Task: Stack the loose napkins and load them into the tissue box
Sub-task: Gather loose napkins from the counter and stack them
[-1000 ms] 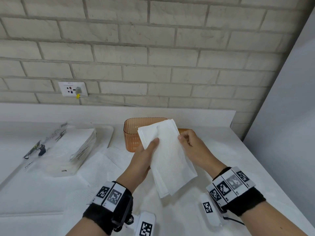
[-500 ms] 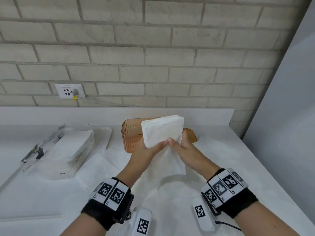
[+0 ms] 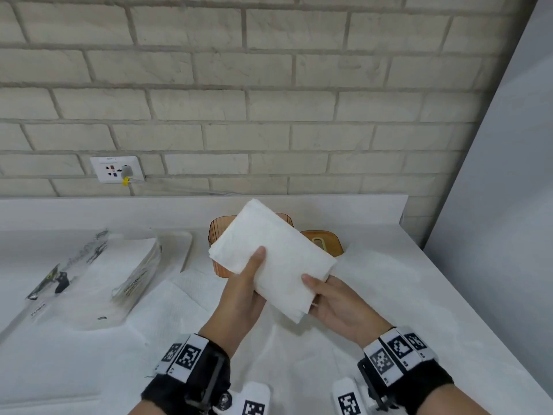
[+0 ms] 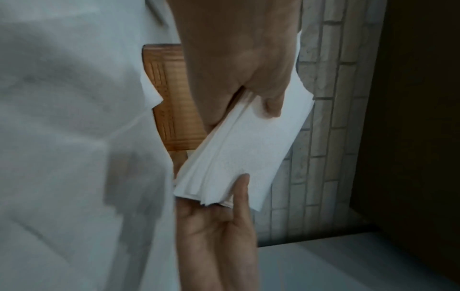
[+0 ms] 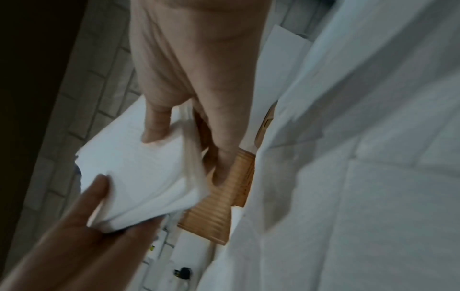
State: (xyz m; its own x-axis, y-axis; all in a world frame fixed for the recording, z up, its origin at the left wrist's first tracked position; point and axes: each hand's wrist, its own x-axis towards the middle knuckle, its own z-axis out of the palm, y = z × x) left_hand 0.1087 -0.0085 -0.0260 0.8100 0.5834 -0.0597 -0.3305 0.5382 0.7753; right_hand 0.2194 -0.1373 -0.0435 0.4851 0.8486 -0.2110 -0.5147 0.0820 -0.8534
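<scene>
Both hands, left (image 3: 244, 290) and right (image 3: 338, 307), now grip my stack (image 3: 273, 259) turned flat above the box (image 3: 217, 232); half a second ago it stood upright, so loading comes next.

Napkin stack (image 3: 276, 259): plain white. Tissue box (image 3: 216, 235): translucent orange, ribbed. Lid (image 3: 324, 241): tan wood grain. Tabletop (image 3: 419, 295): white. Wall (image 3: 269, 100): pale grey brick. Wristbands (image 3: 398, 354): black-and-white square markers.

A pale brick wall (image 3: 269, 100) with a white socket plate (image 3: 117, 172) rises behind the white counter (image 3: 419, 280); a grey panel (image 3: 508, 205) flanks its right edge
</scene>
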